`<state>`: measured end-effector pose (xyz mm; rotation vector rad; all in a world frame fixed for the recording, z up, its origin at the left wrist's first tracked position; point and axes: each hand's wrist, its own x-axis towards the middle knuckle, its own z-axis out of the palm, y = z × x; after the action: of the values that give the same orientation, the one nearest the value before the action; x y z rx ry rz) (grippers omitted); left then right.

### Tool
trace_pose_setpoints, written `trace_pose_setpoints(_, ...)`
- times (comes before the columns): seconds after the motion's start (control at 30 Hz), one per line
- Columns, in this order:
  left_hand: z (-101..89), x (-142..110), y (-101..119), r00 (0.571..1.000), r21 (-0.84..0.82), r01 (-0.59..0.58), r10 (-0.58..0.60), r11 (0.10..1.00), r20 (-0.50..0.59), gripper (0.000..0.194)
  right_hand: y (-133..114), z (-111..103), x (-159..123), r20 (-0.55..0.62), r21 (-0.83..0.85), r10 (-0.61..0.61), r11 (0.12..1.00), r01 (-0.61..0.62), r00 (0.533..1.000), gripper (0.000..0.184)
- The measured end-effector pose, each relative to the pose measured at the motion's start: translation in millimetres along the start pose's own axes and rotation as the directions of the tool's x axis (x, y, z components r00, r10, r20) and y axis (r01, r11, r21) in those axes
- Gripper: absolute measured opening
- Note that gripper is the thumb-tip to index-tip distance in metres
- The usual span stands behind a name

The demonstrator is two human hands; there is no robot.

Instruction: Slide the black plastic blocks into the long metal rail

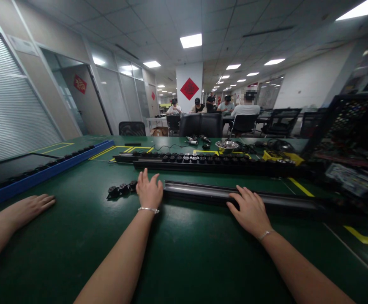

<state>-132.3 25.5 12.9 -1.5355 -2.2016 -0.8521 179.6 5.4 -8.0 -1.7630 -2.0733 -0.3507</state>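
Spreading left hand wide at eleven o'clock on the green counter, between small black parts and the left end of a long black rail. Laying right hand at one o'clock, loosely open, fingertips on the long black rail. Sharing the counter with another person's hand, resting at nine o'clock. Showing beyond, at twelve o'clock, a second rail with a row of round pieces; at one o'clock, a metal bowl; at ten o'clock, a blue strip.
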Motion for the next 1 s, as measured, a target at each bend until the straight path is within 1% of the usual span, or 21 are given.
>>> trace_pose_setpoints(0.03, -1.6, -4, 9, 0.994, -0.026, -0.110, 0.110, 0.994, -0.008, 0.039, 0, 0, 0, 0.000, 0.001, -0.001, 1.000, 0.001, 1.000, 0.037)
trace_pose_setpoints(0.1, -2.7, -15, 27, 0.951, -0.083, -0.306, 0.308, 0.949, 0.012, 0.041, 0, -2, 0, 0.001, 0.005, -0.004, 1.000, 0.004, 1.000, 0.037)
trace_pose_setpoints(0.13, -2.2, -20, 34, 0.923, -0.109, -0.378, 0.384, 0.919, 0.038, 0.042, -1, -2, 0, 0.001, 0.008, -0.004, 1.000, 0.004, 1.000, 0.037)
trace_pose_setpoints(0.2, 0.7, -31, 46, 0.871, -0.151, -0.461, 0.479, 0.874, 0.112, 0.045, -2, -4, 0, 0.008, 0.019, 0.001, 1.000, -0.002, 1.000, 0.038)
trace_pose_setpoints(0.27, 4.4, -39, 53, 0.826, -0.176, -0.495, 0.524, 0.851, 0.208, 0.049, -2, -6, 1, 0.024, 0.041, 0.014, 0.999, -0.015, 1.000, 0.041)
trace_pose_setpoints(0.33, 7.0, -43, 54, 0.792, -0.182, -0.515, 0.546, 0.838, 0.275, 0.050, 1, -8, 3, 0.037, 0.068, 0.034, 0.997, -0.037, 0.999, 0.044)
trace_pose_setpoints(0.4, 7.9, -44, 53, 0.779, -0.175, -0.528, 0.556, 0.831, 0.291, 0.050, 9, -11, 7, 0.026, 0.088, 0.076, 0.993, -0.078, 0.997, 0.045)
trace_pose_setpoints(0.5, 7.1, -43, 52, 0.782, -0.156, -0.535, 0.556, 0.831, 0.281, 0.050, 36, -18, 13, -0.058, 0.061, 0.214, 0.976, -0.210, 0.975, 0.051)
trace_pose_setpoints(0.53, 6.8, -42, 52, 0.782, -0.150, -0.537, 0.557, 0.830, 0.280, 0.050, 49, -20, 13, -0.097, 0.042, 0.276, 0.961, -0.273, 0.956, 0.054)
trace_pose_setpoints(0.57, 6.5, -42, 53, 0.781, -0.145, -0.540, 0.558, 0.829, 0.281, 0.050, 61, -23, 13, -0.138, 0.026, 0.347, 0.937, -0.347, 0.928, 0.057)
trace_pose_setpoints(0.6, 6.4, -42, 53, 0.780, -0.141, -0.543, 0.559, 0.828, 0.281, 0.049, 74, -25, 11, -0.190, 0.015, 0.424, 0.903, -0.429, 0.886, 0.060)
trace_pose_setpoints(0.63, 6.4, -42, 53, 0.779, -0.136, -0.547, 0.562, 0.826, 0.279, 0.049, 87, -27, 8, -0.241, 0.006, 0.488, 0.865, -0.502, 0.839, 0.063)
trace_pose_setpoints(0.67, 6.6, -42, 53, 0.779, -0.132, -0.550, 0.564, 0.824, 0.276, 0.048, 98, -29, 4, -0.314, 0.018, 0.556, 0.814, -0.581, 0.769, 0.065)
trace_pose_setpoints(0.7, 7.0, -43, 53, 0.779, -0.127, -0.553, 0.566, 0.823, 0.270, 0.048, 109, -30, 0, -0.359, 0.039, 0.602, 0.773, -0.633, 0.713, 0.068)
trace_pose_setpoints(0.73, 7.5, -43, 53, 0.780, -0.122, -0.556, 0.567, 0.822, 0.264, 0.047, 117, -31, -4, -0.386, 0.064, 0.646, 0.731, -0.679, 0.658, 0.071)
trace_pose_setpoints(0.8, 8.9, -43, 53, 0.782, -0.117, -0.560, 0.570, 0.820, 0.252, 0.047, 128, -32, -11, -0.335, 0.096, 0.740, 0.643, -0.760, 0.583, 0.074)
trace_pose_setpoints(0.83, 9.8, -44, 52, 0.783, -0.116, -0.561, 0.571, 0.820, 0.248, 0.047, 130, -32, -13, -0.297, 0.094, 0.772, 0.610, -0.787, 0.562, 0.074)
trace_pose_setpoints(0.87, 10.6, -44, 52, 0.783, -0.115, -0.562, 0.572, 0.819, 0.244, 0.047, 131, -32, -13, -0.264, 0.086, 0.790, 0.591, -0.802, 0.553, 0.074)
trace_pose_setpoints(0.93, 12.0, -44, 51, 0.783, -0.116, -0.564, 0.574, 0.817, 0.240, 0.047, 131, -33, -13, -0.223, 0.067, 0.806, 0.574, -0.816, 0.548, 0.073)
trace_pose_setpoints(1.0, 12.7, -44, 51, 0.783, -0.116, -0.565, 0.575, 0.817, 0.236, 0.047, 128, -33, -12, -0.211, 0.064, 0.811, 0.569, -0.820, 0.546, 0.073)
